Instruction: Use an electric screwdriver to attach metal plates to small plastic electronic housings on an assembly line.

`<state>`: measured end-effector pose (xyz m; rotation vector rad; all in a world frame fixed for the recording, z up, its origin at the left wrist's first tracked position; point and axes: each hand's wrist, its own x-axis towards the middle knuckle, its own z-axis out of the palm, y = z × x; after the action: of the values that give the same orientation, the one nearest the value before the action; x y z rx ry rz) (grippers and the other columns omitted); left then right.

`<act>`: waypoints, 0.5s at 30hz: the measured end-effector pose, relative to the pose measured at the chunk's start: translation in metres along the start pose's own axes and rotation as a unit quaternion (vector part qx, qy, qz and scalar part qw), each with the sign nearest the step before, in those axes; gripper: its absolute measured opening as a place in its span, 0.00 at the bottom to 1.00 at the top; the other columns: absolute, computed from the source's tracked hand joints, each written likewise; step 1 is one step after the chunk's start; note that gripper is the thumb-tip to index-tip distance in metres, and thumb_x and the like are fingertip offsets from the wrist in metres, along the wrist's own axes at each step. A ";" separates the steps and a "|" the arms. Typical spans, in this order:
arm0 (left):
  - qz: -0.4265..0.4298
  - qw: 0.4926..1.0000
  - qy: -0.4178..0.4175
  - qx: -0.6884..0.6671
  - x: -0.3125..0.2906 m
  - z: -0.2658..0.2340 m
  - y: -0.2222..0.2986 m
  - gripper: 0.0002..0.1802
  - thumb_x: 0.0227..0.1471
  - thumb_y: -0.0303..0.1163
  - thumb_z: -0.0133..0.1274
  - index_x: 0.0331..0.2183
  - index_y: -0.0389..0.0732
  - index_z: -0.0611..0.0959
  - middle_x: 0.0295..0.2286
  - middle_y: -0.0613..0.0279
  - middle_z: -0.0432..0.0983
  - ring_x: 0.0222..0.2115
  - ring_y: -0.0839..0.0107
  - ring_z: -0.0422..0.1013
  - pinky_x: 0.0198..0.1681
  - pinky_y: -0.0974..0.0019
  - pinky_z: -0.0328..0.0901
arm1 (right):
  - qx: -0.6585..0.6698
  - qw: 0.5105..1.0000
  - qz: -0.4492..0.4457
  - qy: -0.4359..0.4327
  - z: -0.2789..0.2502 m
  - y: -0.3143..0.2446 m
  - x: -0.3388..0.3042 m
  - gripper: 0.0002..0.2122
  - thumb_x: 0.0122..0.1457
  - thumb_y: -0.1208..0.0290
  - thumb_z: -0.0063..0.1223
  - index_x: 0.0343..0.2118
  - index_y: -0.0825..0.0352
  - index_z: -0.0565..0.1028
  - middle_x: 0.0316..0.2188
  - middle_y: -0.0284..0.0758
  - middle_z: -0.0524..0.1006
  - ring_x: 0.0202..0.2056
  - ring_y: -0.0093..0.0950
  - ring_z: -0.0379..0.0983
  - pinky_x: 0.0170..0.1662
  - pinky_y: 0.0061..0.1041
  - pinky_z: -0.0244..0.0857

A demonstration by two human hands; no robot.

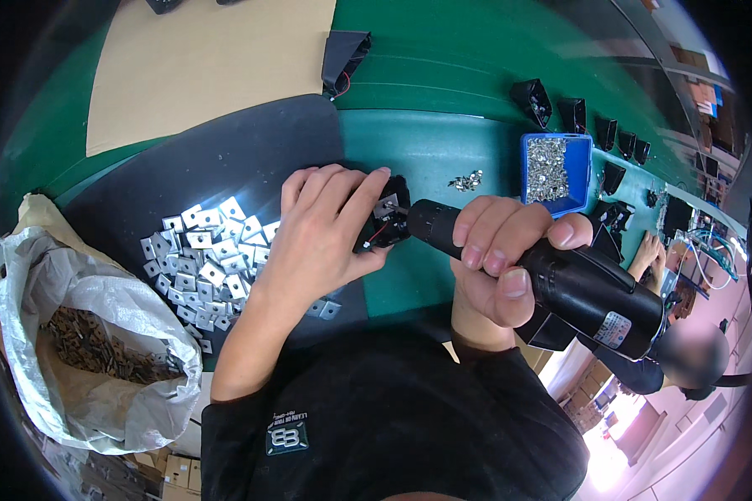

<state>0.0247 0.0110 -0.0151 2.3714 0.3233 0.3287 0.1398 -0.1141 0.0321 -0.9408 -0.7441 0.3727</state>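
Black plastic, by its look, is used for the small case (384, 227) that is gripped by the left hand (319, 225) at the middle of the scene, near the line where the dark mat (226, 159) is met by the green tabletop (411, 284). Its long axis is largely covered by the fingers and cannot be told. To its right, a black power screwdriver (581, 292) is held aslant, its thick end toward the near right and its narrow nose pointed left and slightly far, at the case. That line from nose to case is judged to be the relation that counts; whether the tip is touching or only just beside cannot be told. By the left hand, the case is clasped between the bent fingers on the far side and the thumb on the near side. By the right hand (500, 250), the front of the screwdriver is closely wrapped. The two hands are set apart, with the nose and the case between them. Metal plates (213, 260) are heaped left of the left hand, and a few small metal parts (466, 180) are scattered beyond the nose, left of a blue tray (578, 171) partly filled with similar pieces
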 end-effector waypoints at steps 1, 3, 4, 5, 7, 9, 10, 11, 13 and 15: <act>-0.001 1.000 0.000 -0.001 0.000 0.000 0.000 0.38 0.21 0.34 0.62 0.43 0.40 0.75 0.35 0.57 0.71 0.40 0.60 0.66 0.48 0.58 0.55 | 0.000 1.000 0.001 0.000 0.000 0.001 0.000 0.18 0.50 0.78 0.52 0.41 0.60 0.58 0.20 0.32 0.68 0.22 0.26 0.66 0.30 0.30 0.65; 0.001 1.000 0.000 -0.003 0.001 0.000 0.000 0.37 0.21 0.35 0.62 0.43 0.40 0.75 0.35 0.57 0.70 0.40 0.60 0.66 0.48 0.57 0.55 | -0.014 1.000 -0.021 -0.002 0.001 0.003 0.000 0.17 0.49 0.81 0.50 0.40 0.62 0.58 0.20 0.32 0.68 0.21 0.27 0.67 0.28 0.30 0.66; 0.000 1.000 0.000 -0.003 0.002 -0.001 0.000 0.37 0.21 0.35 0.62 0.43 0.40 0.75 0.35 0.57 0.70 0.40 0.60 0.66 0.48 0.57 0.55 | -0.013 1.000 -0.020 -0.003 0.002 0.005 0.000 0.17 0.49 0.81 0.50 0.40 0.62 0.58 0.20 0.32 0.68 0.21 0.27 0.67 0.28 0.30 0.66; 0.005 1.000 -0.005 0.005 0.001 -0.002 0.001 0.36 0.22 0.35 0.62 0.43 0.40 0.75 0.34 0.59 0.70 0.40 0.61 0.65 0.48 0.57 0.55 | -0.039 0.999 -0.029 -0.012 0.004 0.007 0.001 0.17 0.49 0.77 0.51 0.40 0.61 0.58 0.18 0.31 0.67 0.19 0.25 0.65 0.26 0.27 0.63; 0.009 1.000 -0.009 0.010 0.002 -0.002 0.000 0.36 0.24 0.35 0.63 0.43 0.40 0.75 0.33 0.61 0.69 0.39 0.63 0.65 0.49 0.57 0.55 | -0.066 0.997 -0.036 -0.023 0.003 0.010 0.002 0.17 0.49 0.74 0.53 0.39 0.59 0.59 0.17 0.29 0.65 0.17 0.23 0.63 0.23 0.23 0.61; 0.009 1.000 -0.009 0.007 0.004 -0.002 -0.001 0.35 0.24 0.37 0.63 0.42 0.40 0.75 0.33 0.61 0.69 0.39 0.63 0.65 0.50 0.56 0.55 | -0.029 0.997 -0.038 -0.068 -0.001 0.010 0.005 0.17 0.46 0.85 0.50 0.36 0.64 0.58 0.19 0.34 0.69 0.19 0.28 0.67 0.25 0.30 0.66; 0.006 1.000 -0.008 0.007 0.004 -0.002 -0.001 0.35 0.24 0.37 0.63 0.42 0.40 0.75 0.33 0.61 0.69 0.39 0.63 0.65 0.50 0.56 0.55 | -0.028 0.997 -0.036 -0.070 -0.002 0.011 0.006 0.17 0.46 0.85 0.50 0.36 0.64 0.58 0.19 0.34 0.69 0.19 0.28 0.67 0.25 0.30 0.66; 0.009 1.000 -0.009 0.005 0.005 -0.002 0.000 0.35 0.24 0.37 0.63 0.42 0.39 0.75 0.32 0.61 0.69 0.39 0.63 0.65 0.50 0.56 0.55 | -0.026 0.996 -0.030 -0.082 -0.001 0.010 0.007 0.17 0.46 0.85 0.50 0.36 0.63 0.58 0.19 0.34 0.69 0.19 0.28 0.67 0.25 0.30 0.66; 0.013 1.000 -0.008 0.003 0.006 -0.002 -0.001 0.34 0.24 0.37 0.62 0.41 0.39 0.75 0.32 0.60 0.69 0.39 0.63 0.65 0.50 0.55 0.55 | -0.025 0.995 -0.025 -0.095 -0.002 0.011 0.010 0.16 0.46 0.85 0.50 0.35 0.63 0.58 0.19 0.34 0.69 0.19 0.28 0.67 0.26 0.30 0.66; 0.020 1.000 -0.006 0.000 0.008 -0.003 -0.001 0.33 0.25 0.38 0.62 0.40 0.38 0.76 0.31 0.60 0.70 0.39 0.63 0.65 0.50 0.56 0.55 | -0.015 0.996 -0.005 -0.087 -0.003 0.013 0.011 0.16 0.46 0.85 0.50 0.35 0.63 0.58 0.18 0.34 0.68 0.18 0.27 0.66 0.26 0.29 0.66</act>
<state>0.0307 0.0165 -0.0127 2.3813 0.2715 0.3322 0.1498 -0.1019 0.0252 -0.9413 -0.9144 0.4389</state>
